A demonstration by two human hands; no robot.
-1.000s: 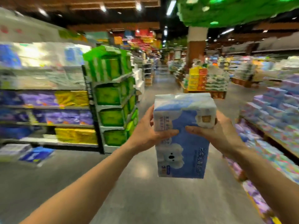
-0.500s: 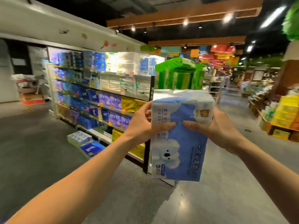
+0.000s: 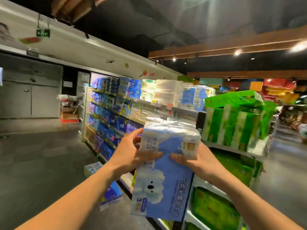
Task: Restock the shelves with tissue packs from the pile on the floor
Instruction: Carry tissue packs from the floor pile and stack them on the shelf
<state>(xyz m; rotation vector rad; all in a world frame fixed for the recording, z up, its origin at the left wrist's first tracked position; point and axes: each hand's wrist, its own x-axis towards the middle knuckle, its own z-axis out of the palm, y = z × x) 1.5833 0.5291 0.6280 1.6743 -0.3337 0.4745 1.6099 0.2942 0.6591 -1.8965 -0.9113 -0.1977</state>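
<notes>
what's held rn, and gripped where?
Blue-and-white tissue pack, upright, gripped by both hands on its upper half: left hand and right hand on opposite sides.

Tissue pack [image 3: 163,178]: blue and white, koala print, held upright at chest height.
Left hand [image 3: 131,153]: clasps its left edge, thumb across the front.
Right hand [image 3: 197,161]: clasps its right edge.
Shelves [image 3: 116,112]: behind, stocked with blue packs.
Green packs [image 3: 235,123]: stacked at right.
Floor [image 3: 41,155]: grey, two packs lying by the shelf base.
</notes>
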